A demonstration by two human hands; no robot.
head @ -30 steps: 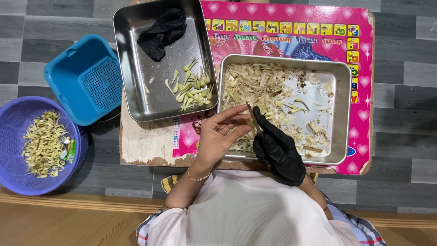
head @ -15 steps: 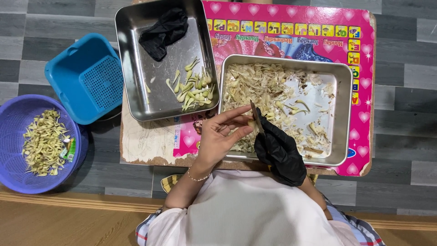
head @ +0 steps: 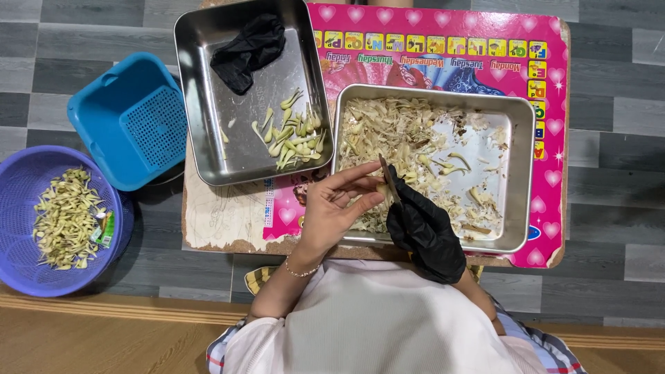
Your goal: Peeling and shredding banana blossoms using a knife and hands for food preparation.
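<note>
The pale stalk piece (head: 379,188) sits pinched between the fingertips of the bare left hand (head: 336,208), over the near left part of the right steel tray (head: 521,173), just where it was half a second ago; the hands have barely shifted, though the knife blade (head: 388,181) now stands a little more upright against the piece. The right hand (head: 424,232), in a black glove, is closed around the knife's handle, its thumb pressed close to the left hand's fingertips. Going from the left: a purple basket (head: 17,263) on the floor holds a heap of trimmed pale strips (head: 64,218) and a small green wrapper (head: 105,228); beside it a blue basket (head: 111,114) lies overturned, partly tucked under the worktop's left edge. On the worktop (head: 222,221), whose pink printed covering is torn away at the near left corner, the left steel tray (head: 201,104) carries a crumpled black glove (head: 248,50) toward its far end and a small cluster of cleaned stalk pieces (head: 294,138) at its near right. The right tray is strewn with peelings (head: 395,131), thickest on its left side, bare metal showing toward the right. The person's white top fills the near edge of the view, hiding the worktop's front edge below the hands.
</note>
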